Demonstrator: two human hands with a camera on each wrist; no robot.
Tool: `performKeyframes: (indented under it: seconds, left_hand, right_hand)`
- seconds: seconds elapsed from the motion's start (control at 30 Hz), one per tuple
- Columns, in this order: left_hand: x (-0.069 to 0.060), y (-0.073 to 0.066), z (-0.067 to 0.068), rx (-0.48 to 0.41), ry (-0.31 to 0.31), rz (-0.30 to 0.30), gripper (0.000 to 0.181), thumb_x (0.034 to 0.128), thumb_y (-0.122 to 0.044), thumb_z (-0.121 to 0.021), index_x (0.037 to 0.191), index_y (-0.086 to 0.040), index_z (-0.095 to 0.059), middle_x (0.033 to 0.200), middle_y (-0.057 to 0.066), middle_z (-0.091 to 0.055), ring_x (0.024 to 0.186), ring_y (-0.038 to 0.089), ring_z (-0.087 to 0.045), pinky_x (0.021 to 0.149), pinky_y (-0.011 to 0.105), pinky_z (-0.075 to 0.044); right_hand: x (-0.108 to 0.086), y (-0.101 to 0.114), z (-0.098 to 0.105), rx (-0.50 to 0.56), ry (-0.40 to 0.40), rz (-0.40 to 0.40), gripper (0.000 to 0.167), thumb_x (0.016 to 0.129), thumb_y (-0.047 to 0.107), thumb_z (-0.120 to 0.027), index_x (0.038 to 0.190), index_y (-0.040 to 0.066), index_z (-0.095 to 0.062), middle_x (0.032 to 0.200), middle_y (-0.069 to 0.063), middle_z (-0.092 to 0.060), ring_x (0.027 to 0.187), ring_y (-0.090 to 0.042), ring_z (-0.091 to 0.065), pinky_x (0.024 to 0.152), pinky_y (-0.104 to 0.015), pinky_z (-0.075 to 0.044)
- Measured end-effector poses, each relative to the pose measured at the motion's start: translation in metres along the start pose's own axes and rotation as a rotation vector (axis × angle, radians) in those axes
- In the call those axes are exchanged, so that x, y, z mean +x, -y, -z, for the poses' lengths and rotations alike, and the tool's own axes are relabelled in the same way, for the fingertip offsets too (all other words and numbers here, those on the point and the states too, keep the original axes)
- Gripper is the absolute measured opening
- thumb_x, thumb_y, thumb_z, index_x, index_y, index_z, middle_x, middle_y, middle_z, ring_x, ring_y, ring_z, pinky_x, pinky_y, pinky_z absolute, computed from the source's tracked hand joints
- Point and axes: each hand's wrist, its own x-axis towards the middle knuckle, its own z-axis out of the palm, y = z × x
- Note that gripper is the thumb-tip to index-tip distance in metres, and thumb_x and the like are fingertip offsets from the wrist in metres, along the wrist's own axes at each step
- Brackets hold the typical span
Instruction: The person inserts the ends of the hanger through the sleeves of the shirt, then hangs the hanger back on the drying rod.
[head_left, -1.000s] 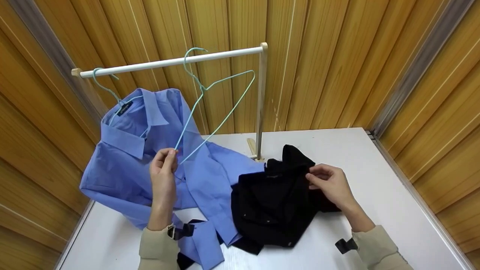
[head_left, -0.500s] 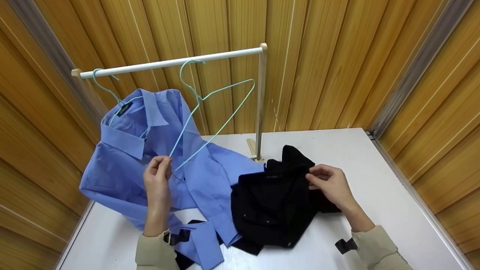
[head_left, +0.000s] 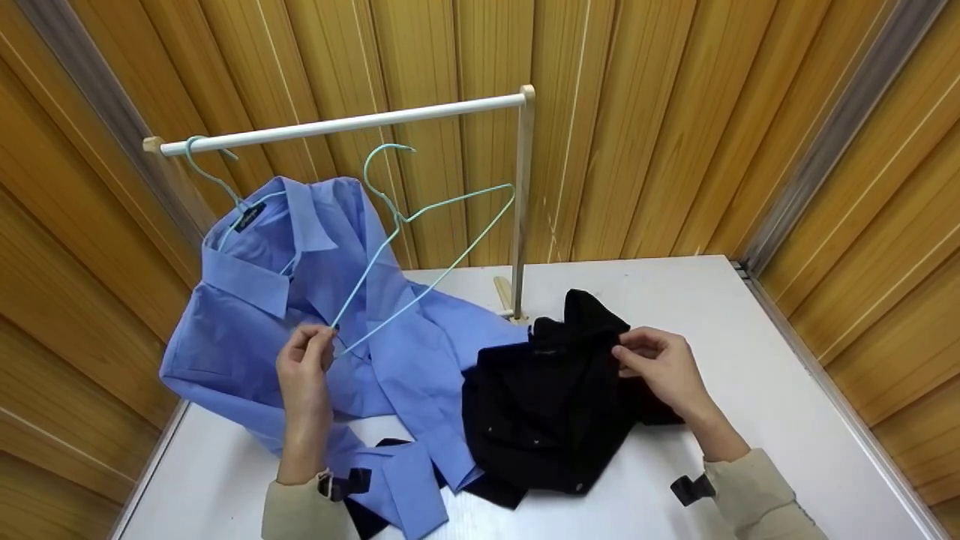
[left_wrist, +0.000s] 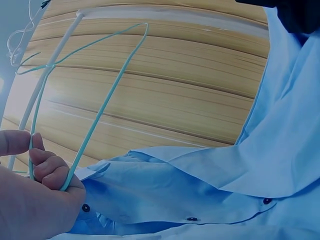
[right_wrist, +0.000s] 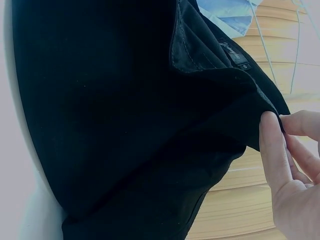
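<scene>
My left hand pinches one end of an empty mint-green wire hanger. The hanger is tilted, its hook in front of and below the white rail. In the left wrist view, the thumb and curled fingers close round the wire. At the right, my right hand pinches the edge of a black shirt between thumb and fingertips. Its collar opening and label show in the right wrist view. Part of the black shirt is raised; the rest lies bunched on the table.
A blue shirt hangs on another green hanger at the left of the white rail. Its sleeves spread onto the white table, reaching the black shirt. The rack's post stands behind. Wood-patterned walls enclose the table.
My left hand has moved down and slightly left with the hanger. The hook has dropped from the level of the rail to below it. My right hand and the black shirt have hardly moved.
</scene>
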Motion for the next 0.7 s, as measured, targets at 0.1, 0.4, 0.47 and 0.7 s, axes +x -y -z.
performKeyframes:
  seconds: [0.1, 0.4, 0.47, 0.7]
  left_hand:
    - [-0.001, 0.000, 0.004, 0.025, -0.005, 0.019, 0.019, 0.1010, 0.001, -0.058, 0.087, 0.012, -0.060, 0.066, 0.004, -0.037, 0.061, 0.017, -0.032, 0.062, 0.029, -0.029]
    - [-0.005, 0.003, 0.011, 0.043, -0.035, 0.035, 0.020, 0.1002, 0.003, -0.055, 0.087, 0.018, -0.055, 0.064, 0.005, -0.036, 0.060, 0.018, -0.032, 0.061, 0.030, -0.028]
    - [-0.005, 0.003, 0.012, 0.039, -0.042, 0.036, 0.020, 0.0995, 0.004, -0.054, 0.088, 0.021, -0.053, 0.064, 0.005, -0.036, 0.059, 0.018, -0.032, 0.060, 0.030, -0.027]
    - [-0.006, 0.006, 0.018, 0.059, -0.053, 0.043, 0.020, 0.0981, 0.004, -0.054, 0.088, 0.021, -0.053, 0.062, 0.004, -0.036, 0.058, 0.017, -0.030, 0.058, 0.028, -0.027]
  right_hand:
    - [0.000, 0.000, 0.001, -0.001, 0.006, 0.005, 0.016, 0.090, -0.005, -0.075, 0.103, -0.013, -0.069, 0.093, -0.023, -0.068, 0.078, -0.020, -0.072, 0.067, -0.038, -0.061]
    - [-0.001, 0.001, 0.002, 0.000, 0.000, 0.007, 0.016, 0.089, -0.006, -0.076, 0.102, -0.013, -0.069, 0.092, -0.022, -0.069, 0.077, -0.019, -0.072, 0.067, -0.038, -0.061]
    - [-0.001, 0.001, 0.003, 0.000, -0.001, 0.005, 0.016, 0.089, -0.006, -0.076, 0.102, -0.012, -0.069, 0.092, -0.022, -0.069, 0.077, -0.019, -0.072, 0.067, -0.038, -0.061]
    - [-0.001, -0.002, 0.006, -0.011, -0.001, -0.002, 0.017, 0.090, -0.004, -0.076, 0.103, -0.012, -0.069, 0.093, -0.022, -0.069, 0.078, -0.019, -0.072, 0.067, -0.038, -0.061]
